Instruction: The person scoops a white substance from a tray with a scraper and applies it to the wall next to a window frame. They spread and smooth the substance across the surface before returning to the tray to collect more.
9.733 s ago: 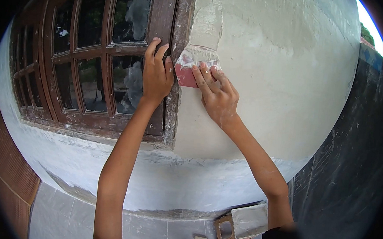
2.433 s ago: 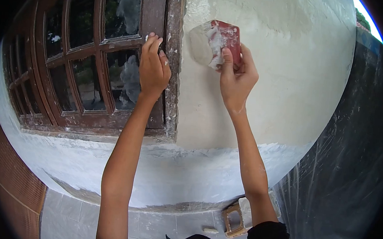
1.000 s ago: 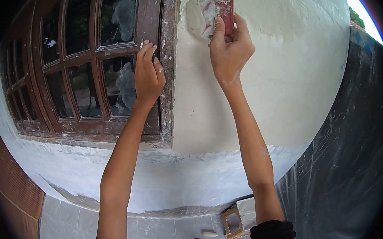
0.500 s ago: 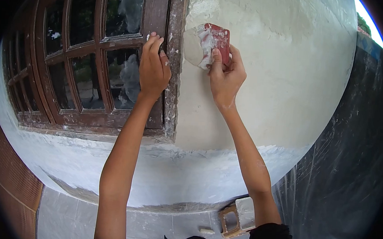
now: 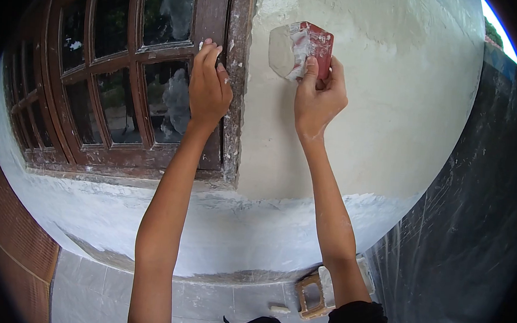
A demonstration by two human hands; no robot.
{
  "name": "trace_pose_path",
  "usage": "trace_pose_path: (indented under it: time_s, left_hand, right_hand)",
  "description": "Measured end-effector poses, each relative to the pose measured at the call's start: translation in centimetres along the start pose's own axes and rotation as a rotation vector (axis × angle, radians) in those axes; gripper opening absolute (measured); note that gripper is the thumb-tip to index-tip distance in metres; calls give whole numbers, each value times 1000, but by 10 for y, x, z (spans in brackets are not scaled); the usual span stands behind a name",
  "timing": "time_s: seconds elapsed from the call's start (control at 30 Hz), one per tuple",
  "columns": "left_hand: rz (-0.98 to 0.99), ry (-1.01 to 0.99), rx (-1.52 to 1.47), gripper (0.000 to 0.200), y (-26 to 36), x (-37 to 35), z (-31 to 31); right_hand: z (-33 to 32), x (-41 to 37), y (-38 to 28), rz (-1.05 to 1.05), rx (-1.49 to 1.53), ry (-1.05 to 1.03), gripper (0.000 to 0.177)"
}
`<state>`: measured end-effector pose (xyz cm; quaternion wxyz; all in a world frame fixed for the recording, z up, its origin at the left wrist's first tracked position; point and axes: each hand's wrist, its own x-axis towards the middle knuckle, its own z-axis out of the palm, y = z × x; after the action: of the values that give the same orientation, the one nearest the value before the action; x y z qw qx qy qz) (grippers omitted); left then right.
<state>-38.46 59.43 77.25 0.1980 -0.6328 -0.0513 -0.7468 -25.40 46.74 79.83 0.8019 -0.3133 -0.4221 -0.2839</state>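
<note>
My right hand [image 5: 322, 100] pinches a red putty scraper [image 5: 322, 42] between thumb and fingers. Pale putty [image 5: 283, 52] coats its left part, and the tool overlaps the cream wall [image 5: 386, 110] just right of the window frame. My left hand [image 5: 209, 93] is open, its fingers stretched upward along the brown wooden window frame [image 5: 210, 10]. White smears mark the fingertips of that hand. Below both forearms runs a whitish lower wall band [image 5: 236, 237].
Dark glass panes [image 5: 117, 102] fill the window at left, some with white smudges. On the grey tiled floor [image 5: 208, 300] stand a brown frame-like object [image 5: 314, 307] and a small pale block [image 5: 279, 309]. Dark plastic sheeting [image 5: 449, 232] hangs at right.
My right hand and the scraper have moved right and slightly up along the wall, away from the window frame. My left hand stays at the frame almost unmoved.
</note>
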Motion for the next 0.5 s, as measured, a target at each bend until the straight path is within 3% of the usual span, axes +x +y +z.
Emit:
trace_pose_path:
  time_s: [0.1,0.23,0.37,0.43,0.5]
  left_hand:
    - [6,3,4,38,0,1,0]
    - [-1,16,12,40,-1,0,3]
    - [-9,14,35,39,-1,0,2]
    - [-10,8,20,40,-2,-1,1]
    - [-7,-3,-1,40,-2,-2,3]
  right_hand:
    - [-6,2,-15,47,52,4,22]
    - [6,-10,-13,-160,-108,-174,20]
    - [4,8,-18,-174,-95,-17,19]
    - [5,6,-28,-85,16,-92,17]
    - [13,-1,-25,-221,-67,-207,17]
